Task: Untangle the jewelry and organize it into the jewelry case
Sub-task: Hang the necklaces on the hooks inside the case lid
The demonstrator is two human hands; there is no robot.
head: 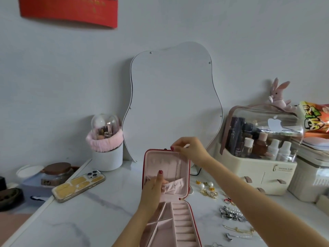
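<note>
Your right hand (189,148) pinches a thin chain (178,161) at the top edge of the open case (179,221) lid, centre frame. Your left hand (154,186) grips the lid pocket (171,187). Loose jewelry (229,213) lies lower right.

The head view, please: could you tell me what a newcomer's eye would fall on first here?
The open red jewelry case at the centre of the marble table, its pink lid upright, draws the eye first: the right hand pinches a thin chain at the lid's top edge while the left hand grips the lid's pocket. Behind it a wavy-edged mirror leans on the wall, and loose jewelry lies right of the case.
</note>
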